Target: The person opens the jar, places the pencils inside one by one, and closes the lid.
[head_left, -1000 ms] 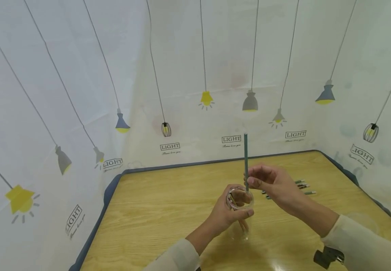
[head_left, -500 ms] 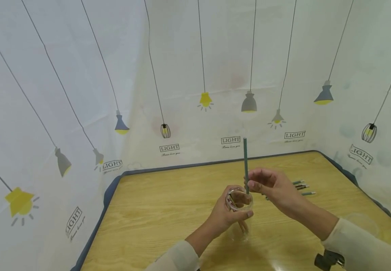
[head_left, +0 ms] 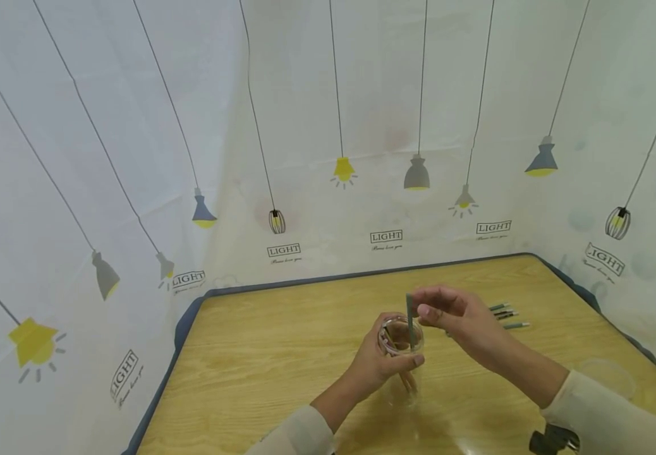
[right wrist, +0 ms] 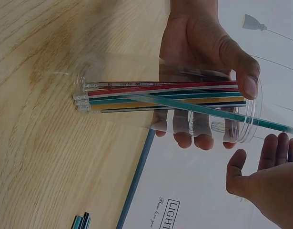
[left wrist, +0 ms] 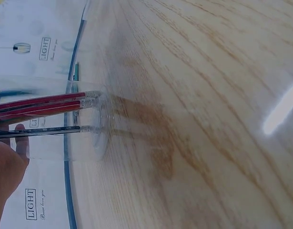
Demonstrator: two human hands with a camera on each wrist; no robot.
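Note:
My left hand [head_left: 369, 359] grips a clear cylindrical jar [right wrist: 125, 67] round its upper part, close over the table. Inside the jar lean several pencils [right wrist: 160, 90], with red, yellow, dark and green barrels, their metal-banded ends toward the bottom. A green pencil [head_left: 410, 322] stands slanted in the jar's mouth, its upper end poking out past the rim. Beside that end is my right hand [head_left: 461, 318], fingers and thumb apart; the right wrist view shows a gap between thumb and pencil.
Several more pencils [head_left: 516, 325] lie on the wooden table [head_left: 260, 354] to the right, partly behind my right hand. A clear round lid-like disc [head_left: 609, 377] lies near my right sleeve. A wall covering printed with lamps [head_left: 328, 95] borders the table.
The green pencil, earlier held upright over the jar by my right hand, has dropped lower into it. My right fingers have let go of it. The left hand keeps the jar in place.

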